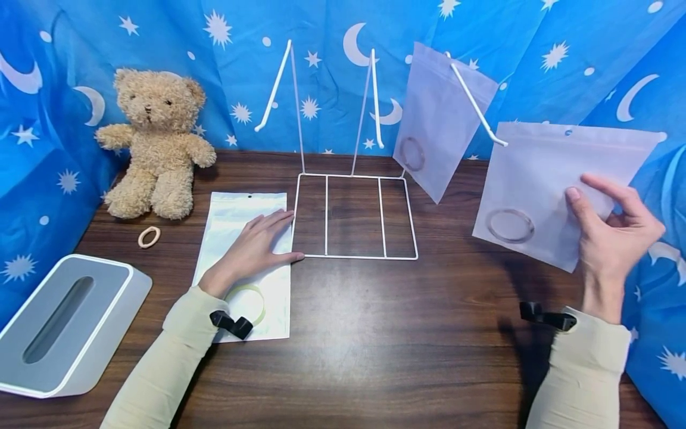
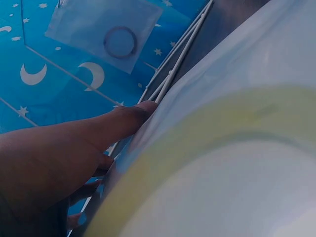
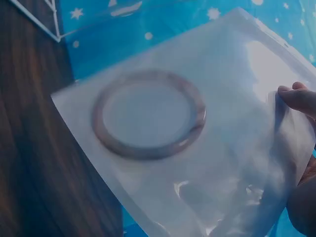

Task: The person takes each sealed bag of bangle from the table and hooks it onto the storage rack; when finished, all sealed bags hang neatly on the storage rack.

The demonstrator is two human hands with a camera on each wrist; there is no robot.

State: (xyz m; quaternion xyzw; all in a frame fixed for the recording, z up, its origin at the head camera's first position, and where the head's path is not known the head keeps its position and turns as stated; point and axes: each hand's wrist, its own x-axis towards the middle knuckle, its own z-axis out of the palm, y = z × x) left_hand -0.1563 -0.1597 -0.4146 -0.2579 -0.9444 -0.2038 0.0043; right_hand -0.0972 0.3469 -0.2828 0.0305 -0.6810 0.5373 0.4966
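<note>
My right hand [image 1: 616, 232] pinches a translucent zip bag [image 1: 536, 179] at its right side, thumb in front. Inside lies a brownish bangle [image 3: 148, 114], low in the bag. The bag's upper left edge is close to the tip of the right hook [image 1: 477, 101] of a white wire rack [image 1: 351, 257]. A similar bag [image 1: 442, 113] with a bangle hangs farther back on that hook. My left hand [image 1: 257, 244] lies across a white bag [image 1: 220, 208] on the table, its thumb and fingertips at the rack base's left side. That bag holds a yellow-green bangle [image 1: 262, 304], partly hidden by the wrist.
Two more hooks, the left one [image 1: 273, 86] and the middle one [image 1: 376, 98], carry nothing. A teddy bear [image 1: 155, 143] sits at the back left, a small pinkish ring [image 1: 149, 237] before it. A grey-topped tissue box [image 1: 102, 322] stands at the left front. Blue curtain [image 1: 332, 24] surrounds the table.
</note>
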